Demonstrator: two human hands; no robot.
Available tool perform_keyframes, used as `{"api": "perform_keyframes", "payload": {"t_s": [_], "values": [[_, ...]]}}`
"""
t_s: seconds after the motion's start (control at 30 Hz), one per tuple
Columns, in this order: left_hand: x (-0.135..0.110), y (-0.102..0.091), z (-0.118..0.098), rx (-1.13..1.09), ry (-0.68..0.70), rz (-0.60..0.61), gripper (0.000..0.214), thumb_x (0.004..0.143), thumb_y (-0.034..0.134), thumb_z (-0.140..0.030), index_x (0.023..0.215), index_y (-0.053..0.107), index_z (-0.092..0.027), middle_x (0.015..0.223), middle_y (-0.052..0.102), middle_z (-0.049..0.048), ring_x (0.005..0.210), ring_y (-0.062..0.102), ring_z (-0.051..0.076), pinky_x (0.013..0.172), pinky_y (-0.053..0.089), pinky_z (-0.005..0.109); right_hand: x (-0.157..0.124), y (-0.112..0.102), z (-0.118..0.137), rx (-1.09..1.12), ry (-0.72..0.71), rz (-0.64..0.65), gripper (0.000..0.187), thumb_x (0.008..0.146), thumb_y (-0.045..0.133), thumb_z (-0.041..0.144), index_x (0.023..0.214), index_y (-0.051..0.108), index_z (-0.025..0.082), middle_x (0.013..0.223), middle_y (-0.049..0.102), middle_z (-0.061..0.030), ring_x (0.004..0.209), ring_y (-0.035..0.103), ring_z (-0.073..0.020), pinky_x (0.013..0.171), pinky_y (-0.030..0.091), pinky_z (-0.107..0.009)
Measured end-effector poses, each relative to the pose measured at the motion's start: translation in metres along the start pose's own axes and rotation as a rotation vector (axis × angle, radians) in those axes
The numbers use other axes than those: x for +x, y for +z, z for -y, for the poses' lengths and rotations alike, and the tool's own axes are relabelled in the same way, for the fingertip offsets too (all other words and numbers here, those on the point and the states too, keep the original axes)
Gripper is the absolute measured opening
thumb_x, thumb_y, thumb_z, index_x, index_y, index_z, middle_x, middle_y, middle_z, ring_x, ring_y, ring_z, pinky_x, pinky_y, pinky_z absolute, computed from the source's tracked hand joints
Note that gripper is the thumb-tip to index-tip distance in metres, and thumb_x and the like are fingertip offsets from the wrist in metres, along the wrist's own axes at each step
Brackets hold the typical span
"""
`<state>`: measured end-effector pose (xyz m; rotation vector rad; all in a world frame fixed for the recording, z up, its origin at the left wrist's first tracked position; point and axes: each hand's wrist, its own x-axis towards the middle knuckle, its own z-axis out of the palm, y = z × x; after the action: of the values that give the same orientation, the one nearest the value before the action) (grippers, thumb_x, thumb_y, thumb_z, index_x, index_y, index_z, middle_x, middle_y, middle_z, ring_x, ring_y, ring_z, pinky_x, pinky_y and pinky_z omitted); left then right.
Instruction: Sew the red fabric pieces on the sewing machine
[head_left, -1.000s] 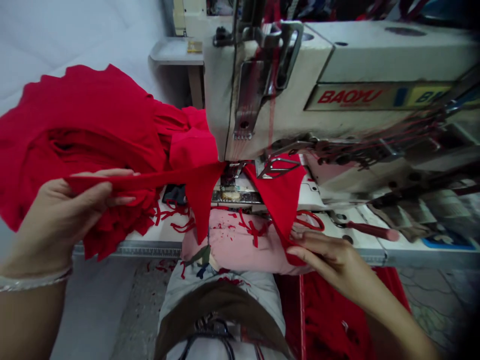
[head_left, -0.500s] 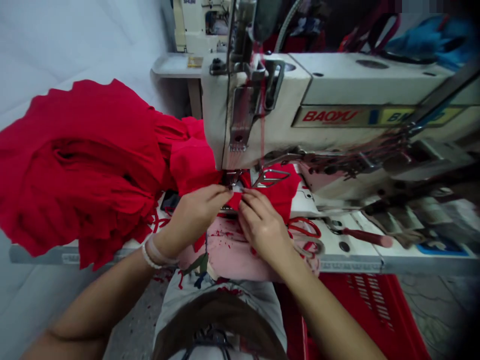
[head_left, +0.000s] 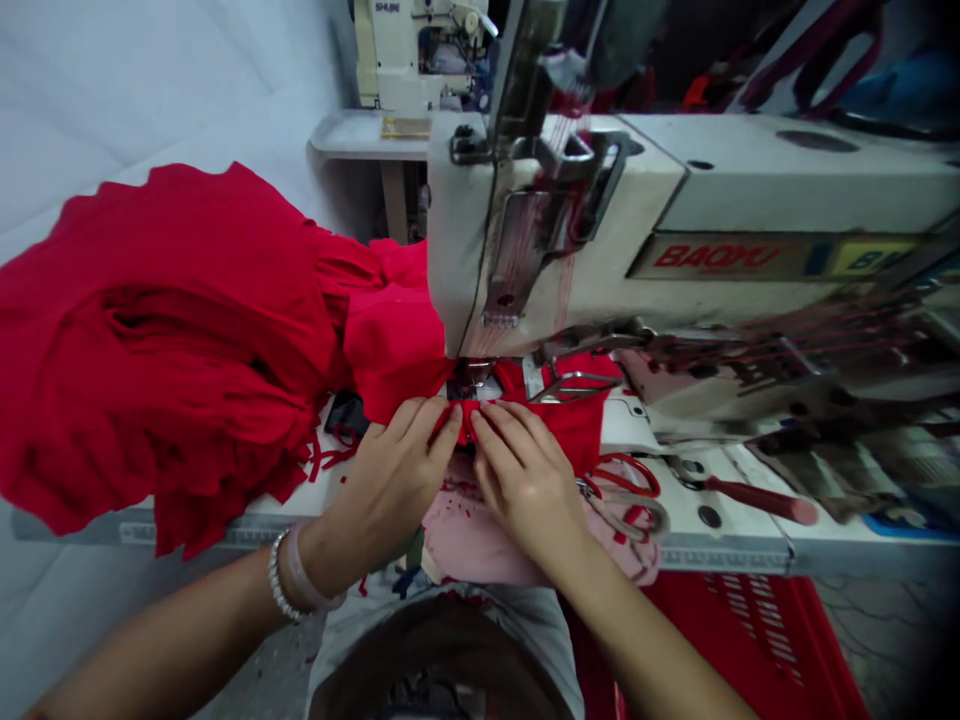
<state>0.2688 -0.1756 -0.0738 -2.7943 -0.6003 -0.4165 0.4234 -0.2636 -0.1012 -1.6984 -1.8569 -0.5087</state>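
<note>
Both hands (head_left: 397, 490) (head_left: 529, 490) moved to red cloth (head_left: 555, 420) on worktable (head_left: 720, 500).

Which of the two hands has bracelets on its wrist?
The left hand wears a beaded bracelet and a pale band; the right hand has a bare wrist.

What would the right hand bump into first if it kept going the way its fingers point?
Past the red fabric under its fingertips, the right hand would probably meet the metal presser foot first, though depth is hard to judge here.
</note>
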Motion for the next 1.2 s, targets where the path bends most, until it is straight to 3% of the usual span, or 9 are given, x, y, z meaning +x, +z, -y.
{"api": "perform_keyframes", "payload": {"t_s": [0.13, 0.23, 0.47, 0.7, 0.97, 1.2], "values": [[0.001, -0.003, -0.005, -0.036, -0.011, 0.083, 0.04, 0.093, 0.049, -0.012, 0.132, 0.054, -0.005, 0.123, 0.062, 0.0158, 0.106, 0.059, 0.026, 0.079, 0.058, 0.037, -0.003, -0.003, 0.003, -0.146, -0.026, 0.062, 0.034, 0.093, 0.049, 0.015, 0.122, 0.064, 0.006, 0.121, 0.066, -0.0141, 0.11, 0.055, -0.0287, 0.081, 0.053, -0.041], [0.002, -0.007, -0.007, -0.007, -0.042, 0.124, 0.042, 0.093, 0.049, -0.012, 0.135, 0.051, -0.007, 0.122, 0.061, 0.0147, 0.104, 0.059, 0.027, 0.078, 0.059, 0.039, -0.002, -0.005, 0.004, -0.148, -0.039, 0.077, 0.033, 0.093, 0.049, 0.014, 0.121, 0.065, 0.005, 0.122, 0.066, -0.0137, 0.11, 0.054, -0.0279, 0.082, 0.053, -0.039], [0.002, -0.001, -0.004, -0.088, 0.016, 0.093, 0.042, 0.095, 0.042, -0.009, 0.135, 0.049, -0.003, 0.13, 0.058, 0.0163, 0.113, 0.057, 0.026, 0.087, 0.058, 0.037, 0.003, -0.004, 0.003, -0.147, -0.065, 0.073, 0.032, 0.091, 0.05, 0.01, 0.117, 0.065, 0.001, 0.118, 0.065, -0.0167, 0.108, 0.053, -0.0289, 0.082, 0.055, -0.04], [0.001, 0.004, 0.001, -0.126, 0.036, 0.051, 0.042, 0.093, 0.04, -0.005, 0.134, 0.05, -0.002, 0.127, 0.059, 0.0165, 0.114, 0.056, 0.027, 0.092, 0.056, 0.039, 0.003, -0.004, -0.005, -0.07, -0.144, 0.071, 0.033, 0.091, 0.045, 0.004, 0.116, 0.064, -0.004, 0.118, 0.064, -0.0196, 0.111, 0.054, -0.0279, 0.095, 0.054, -0.038], [0.007, 0.007, 0.001, -0.054, 0.047, 0.019, 0.039, 0.09, 0.042, -0.004, 0.128, 0.052, 0.001, 0.13, 0.055, 0.0212, 0.119, 0.053, 0.032, 0.092, 0.055, 0.043, 0.013, 0.005, -0.006, -0.104, -0.056, 0.065, 0.032, 0.09, 0.048, 0.006, 0.116, 0.066, 0.0, 0.117, 0.067, -0.0165, 0.106, 0.058, -0.0289, 0.089, 0.057, -0.043], [0.009, 0.011, 0.004, -0.079, 0.051, 0.038, 0.037, 0.09, 0.041, -0.002, 0.125, 0.054, -0.002, 0.125, 0.059, 0.0172, 0.115, 0.057, 0.029, 0.089, 0.057, 0.04, 0.015, 0.008, -0.012, 0.01, -0.007, 0.06, 0.029, 0.095, 0.045, 0.012, 0.114, 0.067, 0.006, 0.115, 0.068, -0.0149, 0.107, 0.06, -0.0243, 0.086, 0.056, -0.038]]}}
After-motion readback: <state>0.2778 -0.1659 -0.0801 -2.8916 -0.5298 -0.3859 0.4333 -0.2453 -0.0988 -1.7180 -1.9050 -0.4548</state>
